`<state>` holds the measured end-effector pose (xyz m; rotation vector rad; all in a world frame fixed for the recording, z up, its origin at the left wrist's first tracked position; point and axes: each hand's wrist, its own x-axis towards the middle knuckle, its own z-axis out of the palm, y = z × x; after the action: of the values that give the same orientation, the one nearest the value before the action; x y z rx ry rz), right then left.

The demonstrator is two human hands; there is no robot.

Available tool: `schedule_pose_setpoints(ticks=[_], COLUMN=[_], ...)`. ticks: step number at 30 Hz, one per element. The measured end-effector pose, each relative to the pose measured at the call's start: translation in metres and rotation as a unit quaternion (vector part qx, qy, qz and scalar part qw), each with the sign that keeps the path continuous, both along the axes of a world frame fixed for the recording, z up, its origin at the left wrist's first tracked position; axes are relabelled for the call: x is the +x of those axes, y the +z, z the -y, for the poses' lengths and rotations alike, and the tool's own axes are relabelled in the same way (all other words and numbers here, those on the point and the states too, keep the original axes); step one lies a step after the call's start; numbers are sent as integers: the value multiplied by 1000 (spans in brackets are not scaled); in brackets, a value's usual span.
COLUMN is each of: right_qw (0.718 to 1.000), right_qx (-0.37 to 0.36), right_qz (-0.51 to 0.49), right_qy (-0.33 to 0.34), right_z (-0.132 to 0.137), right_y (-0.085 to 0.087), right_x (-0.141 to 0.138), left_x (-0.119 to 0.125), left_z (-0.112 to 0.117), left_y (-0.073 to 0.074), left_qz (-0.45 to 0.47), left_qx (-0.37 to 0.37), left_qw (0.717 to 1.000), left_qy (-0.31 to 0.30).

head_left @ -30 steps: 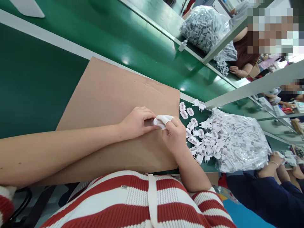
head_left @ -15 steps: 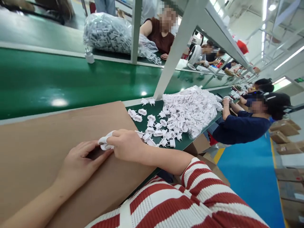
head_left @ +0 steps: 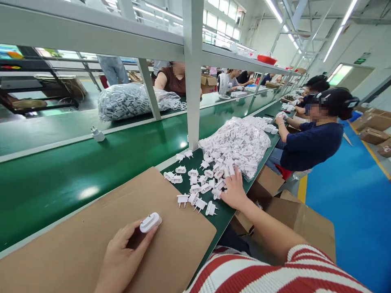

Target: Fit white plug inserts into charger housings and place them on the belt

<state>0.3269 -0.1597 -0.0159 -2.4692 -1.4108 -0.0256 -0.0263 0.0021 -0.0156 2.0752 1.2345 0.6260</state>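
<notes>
My left hand (head_left: 124, 248) pinches a white charger housing (head_left: 150, 222), rounded and oval-ended, between thumb and fingers. It is held just above the brown cardboard sheet (head_left: 91, 240), with a recessed face showing. My right hand (head_left: 234, 189) reaches into the loose white two-pin plug pieces (head_left: 200, 204) at the near end of the pile. Its fingers are spread over them, touching some, and white coverings show on fingertips. Whether one piece is between thumb and fingers is hard to make out. Behind that hand lies a clear plastic bag (head_left: 244, 138) full of the same white pieces.
A grey upright post (head_left: 193, 81) stands at the bench edge beside the pile. Beyond it runs a green conveyor belt (head_left: 137, 150), with a lone white charger (head_left: 97, 134) on its far rim. A co-worker (head_left: 317, 134) sits to the right. Open cardboard boxes (head_left: 299, 219) stand below.
My right hand has left the white piece at my left hand and moved right to the loose plugs. My left hand keeps the housing. The head view has tilted and shifted.
</notes>
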Motion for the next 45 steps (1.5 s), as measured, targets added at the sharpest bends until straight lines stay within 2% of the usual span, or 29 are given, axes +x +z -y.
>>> schedule_pose_setpoints(ticks=[4, 9, 14, 19, 24, 29, 34, 38, 42, 45], right_qw=[997, 992, 989, 983, 980, 986, 992, 993, 987, 975], right_qx=[-28, -47, -50, -56, -77, -97, -94, -106, -148, -194], right_qz=[13, 31, 42, 8, -16, -10, 33, 53, 47, 38], right_qy=[-76, -111, -135, -177, -182, -134, -75, -31, 46, 100], right_z=[-24, -65, -84, -102, -127, -128, -100, -76, -55, -50], right_y=[3, 18, 29, 50, 70, 67, 55, 52, 61, 78], right_x=[25, 40, 64, 101, 122, 103, 73, 50, 34, 24], left_x=[1, 0, -4, -8, -7, -5, -5, -6, -4, -1], left_z=[-4, 0, 1, -1, 1, 2, 1, 1, 3, 6], left_y=[1, 2, -5, -16, -14, -6, -8, -13, -9, -1], left_qz=[0, 11, 23, 22, 36, 48, 48, 47, 56, 66], left_qx=[2, 20, 24, 25, 34, 38, 35, 34, 34, 35], left_qw=[1000, 1000, 999, 999, 997, 996, 996, 996, 996, 995], left_qy=[-2, -9, -21, -33, -52, -58, -65, -61, -62, -60])
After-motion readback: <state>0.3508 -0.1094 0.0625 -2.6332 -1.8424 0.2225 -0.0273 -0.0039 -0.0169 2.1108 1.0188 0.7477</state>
